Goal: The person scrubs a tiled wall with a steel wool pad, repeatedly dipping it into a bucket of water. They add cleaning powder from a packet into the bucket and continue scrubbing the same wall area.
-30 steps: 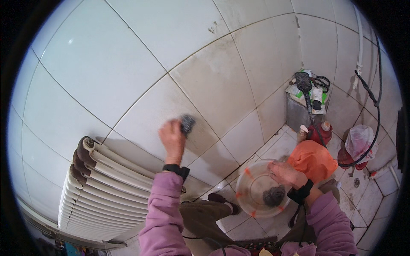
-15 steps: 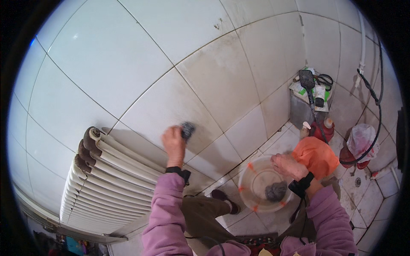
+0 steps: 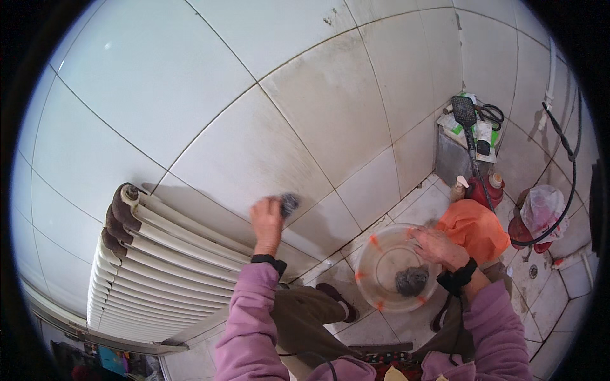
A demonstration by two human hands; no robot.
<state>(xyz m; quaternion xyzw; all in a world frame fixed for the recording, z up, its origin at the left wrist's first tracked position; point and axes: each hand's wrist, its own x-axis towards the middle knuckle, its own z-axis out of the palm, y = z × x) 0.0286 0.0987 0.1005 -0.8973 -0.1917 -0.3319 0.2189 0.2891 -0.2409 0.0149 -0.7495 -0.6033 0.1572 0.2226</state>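
Note:
Against the white tiled wall, my left hand is closed around a dark grey scouring pad, its outer side pressed to a lower tile. Grey-brown smears mark the tiles around it. My right hand grips the far right rim of a round, see-through plastic basin with orange marks along its edge. Inside the basin lies a grey wad, like scouring wool. Beside my right hand is a bright orange cloth.
A white ribbed radiator stands on the left. Toward the far corner, a grey block bears a black shower head and scissors. A pump bottle, red bottle, plastic bag and dark hose are at right.
My left hand and the pad have moved slightly down and right along the wall. My right hand stays at the basin's rim. The whole view has shifted a little.

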